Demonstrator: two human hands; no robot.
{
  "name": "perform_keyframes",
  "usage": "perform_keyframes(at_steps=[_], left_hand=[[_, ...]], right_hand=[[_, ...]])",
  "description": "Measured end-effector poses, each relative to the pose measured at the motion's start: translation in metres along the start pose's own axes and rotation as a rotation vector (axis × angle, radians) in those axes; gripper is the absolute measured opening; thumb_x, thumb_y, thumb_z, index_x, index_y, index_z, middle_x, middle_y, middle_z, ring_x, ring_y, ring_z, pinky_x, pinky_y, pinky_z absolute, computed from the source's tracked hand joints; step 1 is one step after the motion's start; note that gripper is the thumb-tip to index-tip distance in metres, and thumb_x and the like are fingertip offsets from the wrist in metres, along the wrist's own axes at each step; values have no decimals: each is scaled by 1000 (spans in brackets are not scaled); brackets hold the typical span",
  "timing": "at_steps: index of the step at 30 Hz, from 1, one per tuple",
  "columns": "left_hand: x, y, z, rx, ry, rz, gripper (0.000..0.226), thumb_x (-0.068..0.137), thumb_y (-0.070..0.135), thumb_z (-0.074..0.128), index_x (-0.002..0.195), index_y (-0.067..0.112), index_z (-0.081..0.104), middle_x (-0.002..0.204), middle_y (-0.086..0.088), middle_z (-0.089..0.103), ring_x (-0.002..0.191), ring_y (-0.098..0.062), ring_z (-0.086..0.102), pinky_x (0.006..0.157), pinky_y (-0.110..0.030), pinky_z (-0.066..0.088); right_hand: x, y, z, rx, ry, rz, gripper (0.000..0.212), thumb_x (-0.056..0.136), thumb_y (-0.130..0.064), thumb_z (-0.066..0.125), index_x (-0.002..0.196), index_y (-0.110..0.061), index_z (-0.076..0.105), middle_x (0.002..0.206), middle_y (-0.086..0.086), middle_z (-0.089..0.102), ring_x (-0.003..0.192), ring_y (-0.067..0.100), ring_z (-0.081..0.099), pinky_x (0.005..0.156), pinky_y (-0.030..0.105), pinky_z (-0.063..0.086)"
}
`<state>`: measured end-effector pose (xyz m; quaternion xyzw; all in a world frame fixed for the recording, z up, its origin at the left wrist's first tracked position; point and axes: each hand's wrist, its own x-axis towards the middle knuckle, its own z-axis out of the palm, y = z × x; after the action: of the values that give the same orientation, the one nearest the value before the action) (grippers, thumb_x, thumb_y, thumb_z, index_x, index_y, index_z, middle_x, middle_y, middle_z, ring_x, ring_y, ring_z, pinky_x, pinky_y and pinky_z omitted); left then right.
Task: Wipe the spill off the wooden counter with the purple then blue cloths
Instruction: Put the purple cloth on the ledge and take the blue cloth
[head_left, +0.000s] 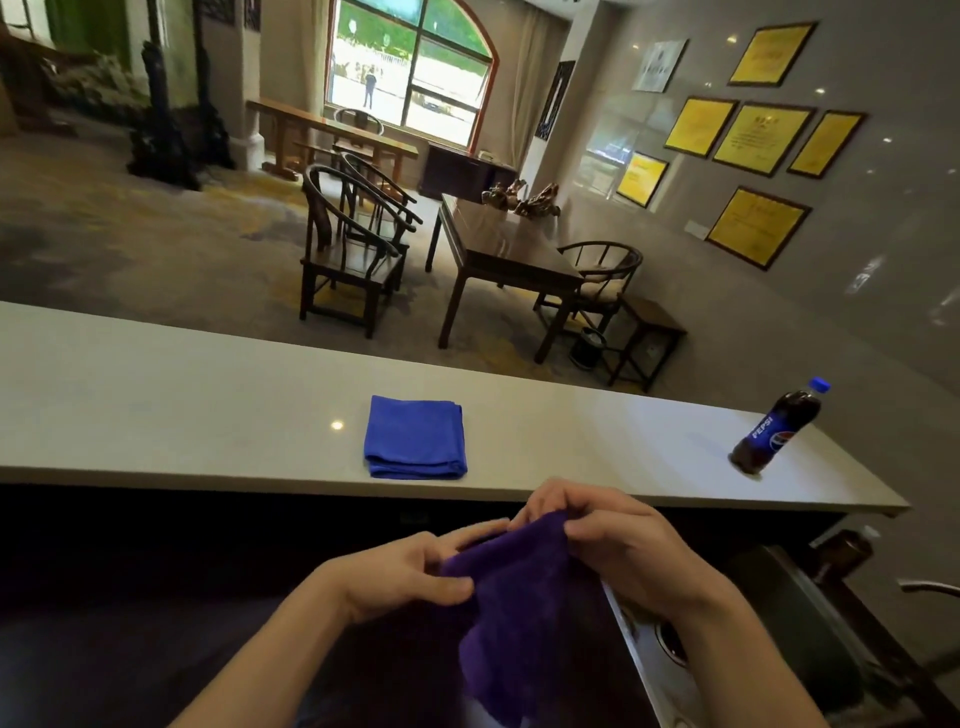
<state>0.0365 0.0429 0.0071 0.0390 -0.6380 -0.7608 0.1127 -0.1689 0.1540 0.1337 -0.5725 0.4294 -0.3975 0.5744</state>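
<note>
We hold the soft purple cloth (519, 613) in both grips: left hand (410, 571) and right hand (618, 540) pinched shut on its top edge. Beyond them, the folded blue cloth (414, 437) lies on the pale surface (208, 410); far right stands a cola bottle (776, 428).

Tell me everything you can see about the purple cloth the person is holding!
The soft, fuzzy purple cloth looks like deep violet microfibre. It is not lying on anything: both hands hold it up in the air below the near edge of the pale counter. The left hand pinches its left side and the right hand grips its top edge with bent fingers. The rest hangs down loose and crumpled between the forearms. No wet marks or stains show on it.
</note>
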Motion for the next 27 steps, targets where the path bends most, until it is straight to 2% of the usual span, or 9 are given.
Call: perform_keyframes(at_steps=[2, 5, 8, 13, 15, 18, 22, 23, 27], left_hand=[[9, 6, -5, 55, -24, 21, 9, 91, 19, 69, 87, 19, 77, 155, 8, 41, 143, -13, 39, 113, -37, 36], [19, 20, -6, 109, -30, 4, 7, 90, 19, 71, 92, 17, 77, 129, -2, 66, 120, -22, 59, 103, -40, 46], [26, 29, -9, 101, 173, -20, 28, 87, 30, 74, 107, 11, 75, 118, -18, 71, 106, -31, 68, 97, -46, 53], [40, 55, -20, 357, 456, 59, 22, 90, 43, 65, 105, 31, 75, 102, 2, 77, 96, -14, 72, 85, -27, 55], [49, 64, -26, 512, 516, 113, 15, 92, 39, 62, 102, 35, 74, 97, 8, 76, 94, -8, 70, 81, -20, 51], [66, 73, -37, 626, 588, 114, 11, 92, 33, 65, 100, 35, 71, 95, 10, 74, 93, -6, 68, 83, -26, 55], [92, 81, -55, 689, 602, 14, 53, 88, 26, 71, 133, 44, 48, 95, 9, 76, 93, -3, 69, 83, -23, 57], [99, 83, -60, 756, 609, -5, 52, 88, 26, 71, 133, 40, 52, 95, 10, 75, 93, -3, 69, 84, -23, 57], [137, 87, -81, 1002, 716, -17, 20, 83, 18, 71, 98, 31, 69, 91, 14, 69, 86, -3, 65, 77, -24, 57]], right_hand=[[-2, -6, -7, 26, 14, -34, 15, 82, 0, 40, 86, -1, 53, 98, 19, 54, 106, 40, 51, 92, 52, 37], [-6, -12, -20, 41, 88, -47, 14, 78, -3, 41, 83, 0, 54, 96, 19, 53, 106, 38, 54, 92, 44, 47], [-10, -15, -40, -30, 226, -24, 15, 79, -6, 43, 83, 1, 55, 93, 20, 53, 102, 36, 56, 91, 43, 48], [-7, -10, -78, -256, 394, 137, 23, 92, -9, 45, 96, 7, 61, 106, 25, 64, 108, 37, 61, 92, 39, 55], [-3, -8, -86, -327, 382, 194, 25, 93, -26, 56, 95, -4, 68, 105, 17, 69, 108, 31, 64, 94, 39, 55], [7, -4, -99, -624, 397, 214, 21, 83, -47, 71, 92, -28, 68, 97, -1, 72, 93, 16, 68, 82, 33, 57], [32, -1, -126, -732, 428, 153, 37, 84, -38, 74, 116, -41, 56, 100, -13, 70, 96, 6, 66, 84, 24, 55], [40, 0, -134, -785, 434, 136, 42, 86, -34, 73, 123, -42, 55, 101, -15, 69, 97, 4, 65, 84, 22, 54], [75, 5, -170, -957, 519, 10, 23, 88, -18, 72, 99, -37, 65, 95, -19, 65, 90, 2, 61, 68, 14, 48]])
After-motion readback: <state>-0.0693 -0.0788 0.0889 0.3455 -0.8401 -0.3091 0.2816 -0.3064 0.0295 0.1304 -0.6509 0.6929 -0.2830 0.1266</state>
